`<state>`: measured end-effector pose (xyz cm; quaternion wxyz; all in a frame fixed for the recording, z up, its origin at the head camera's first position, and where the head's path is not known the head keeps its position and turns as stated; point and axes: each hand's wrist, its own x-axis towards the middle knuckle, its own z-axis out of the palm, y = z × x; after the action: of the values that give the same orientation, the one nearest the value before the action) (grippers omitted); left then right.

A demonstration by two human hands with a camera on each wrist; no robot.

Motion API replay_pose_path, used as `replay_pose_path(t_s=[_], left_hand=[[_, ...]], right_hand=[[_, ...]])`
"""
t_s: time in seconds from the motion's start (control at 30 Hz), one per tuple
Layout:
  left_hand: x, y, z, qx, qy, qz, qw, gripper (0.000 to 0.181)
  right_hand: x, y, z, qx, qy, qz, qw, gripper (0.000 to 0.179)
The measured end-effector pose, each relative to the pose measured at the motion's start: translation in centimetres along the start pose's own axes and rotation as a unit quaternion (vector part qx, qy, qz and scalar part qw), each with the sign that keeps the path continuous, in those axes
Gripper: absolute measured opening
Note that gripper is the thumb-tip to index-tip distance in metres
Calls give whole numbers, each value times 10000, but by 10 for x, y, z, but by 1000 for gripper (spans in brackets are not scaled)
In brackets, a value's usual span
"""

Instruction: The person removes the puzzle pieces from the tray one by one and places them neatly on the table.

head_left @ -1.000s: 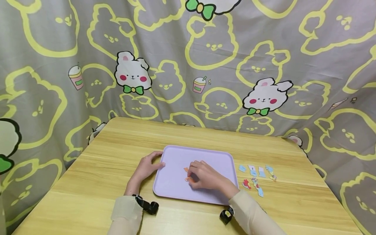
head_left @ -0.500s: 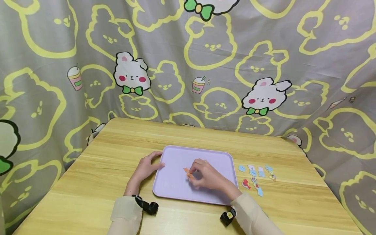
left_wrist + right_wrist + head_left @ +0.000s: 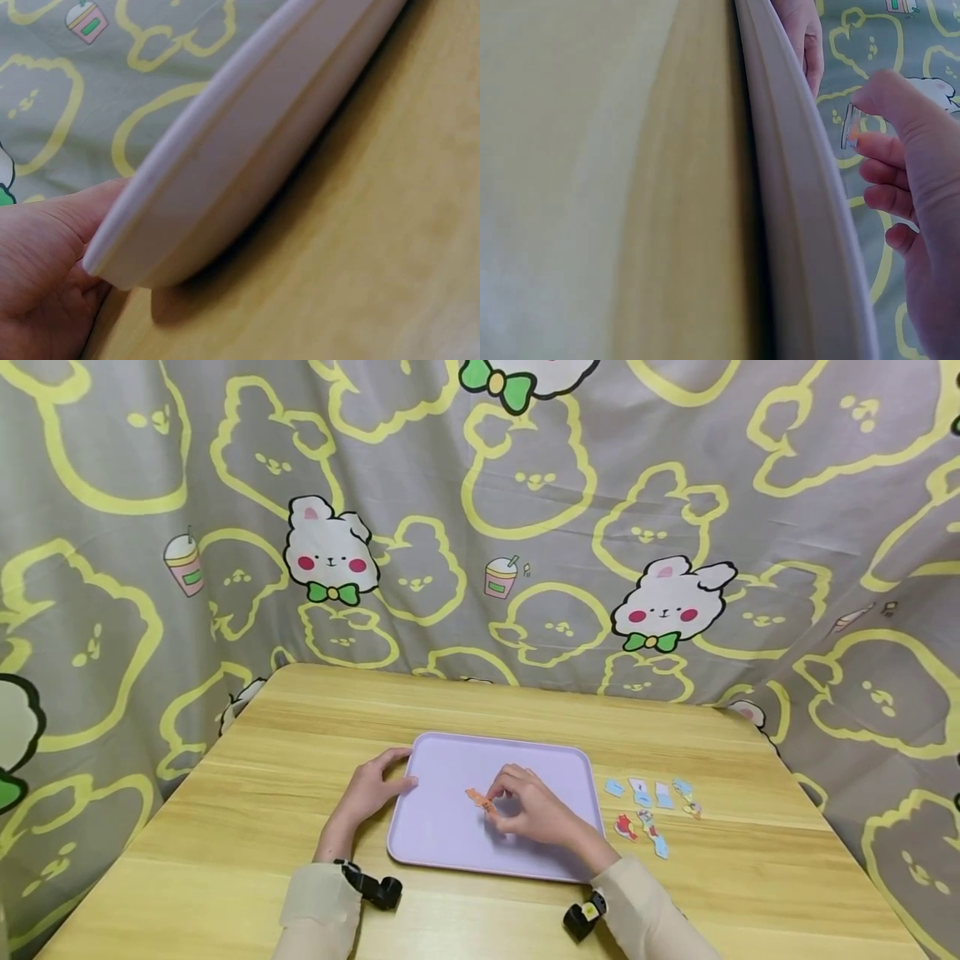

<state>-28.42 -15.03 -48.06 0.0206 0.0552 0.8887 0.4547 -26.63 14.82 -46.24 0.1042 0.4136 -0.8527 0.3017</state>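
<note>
A lilac tray (image 3: 435,847) lies on the table, and my left hand (image 3: 372,787) grips its left edge. Seen from the left wrist, the thumb of that hand (image 3: 37,255) goes over the tray wall (image 3: 225,150) and its fingers lie at the outer side and under it. Above the tray's middle, my right hand (image 3: 534,806) pinches a small flat orange cutout (image 3: 478,798) between thumb and forefinger. From the right wrist, this thin cutout (image 3: 850,129) appears nearly edge-on, its printed side mostly hidden.
Right of the tray lie several small printed cutouts: light blue ones (image 3: 663,794), a red one (image 3: 625,827) and a long multicoloured one (image 3: 652,833). They rest on a wooden table (image 3: 285,752). A patterned grey curtain (image 3: 442,468) hangs behind the table.
My right hand has lifted slightly from the tray's surface with the orange cutout, which shows more between the fingertips now. The left hand keeps its grip; the head view has shifted a little.
</note>
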Motion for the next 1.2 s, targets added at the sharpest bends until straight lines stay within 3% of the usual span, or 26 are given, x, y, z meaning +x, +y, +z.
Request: replay_pose_path(t_s=[0.53,1.2], left_hand=[[-1,2,0,-77,-1,-25,10000,53],[0,1,0,0,-22,35,10000,54]], right_hand=[[-16,8,-9,-25,419,-132,9990,19],[-48,20,-29,161,791,282,9963,21]])
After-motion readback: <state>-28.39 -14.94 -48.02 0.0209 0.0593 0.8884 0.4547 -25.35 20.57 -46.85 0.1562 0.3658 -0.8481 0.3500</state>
